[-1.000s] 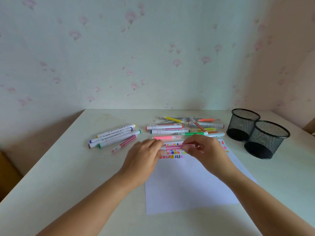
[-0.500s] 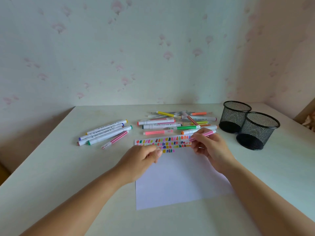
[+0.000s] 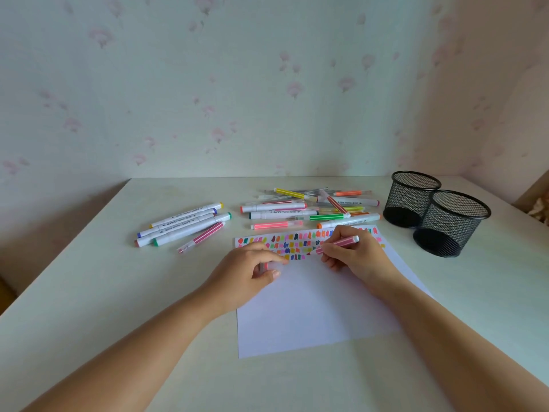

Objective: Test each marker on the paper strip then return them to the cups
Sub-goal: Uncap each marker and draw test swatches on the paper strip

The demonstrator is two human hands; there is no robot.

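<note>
My right hand (image 3: pixel 358 257) grips a pink striped marker (image 3: pixel 341 242), its tip down on the colour swatches at the top of the white paper (image 3: pixel 312 307). My left hand (image 3: pixel 252 270) rests on the paper's left part and pinches the marker's small clear cap (image 3: pixel 264 266) between thumb and fingers. Several markers lie in a pile (image 3: pixel 309 208) behind the paper. A second group of markers (image 3: pixel 184 226) lies to the left. Two black mesh cups (image 3: pixel 411 199) (image 3: pixel 453 223) stand at the right; no marker shows in them.
The white table (image 3: pixel 118 307) meets a flowered wall at the back and its left edge drops off at the far left. A brownish object (image 3: pixel 539 208) shows at the far right edge.
The two hands pulled apart, the cap coming off in my left hand. My right hand turned the pink marker and brought its tip down onto the swatch rows.
</note>
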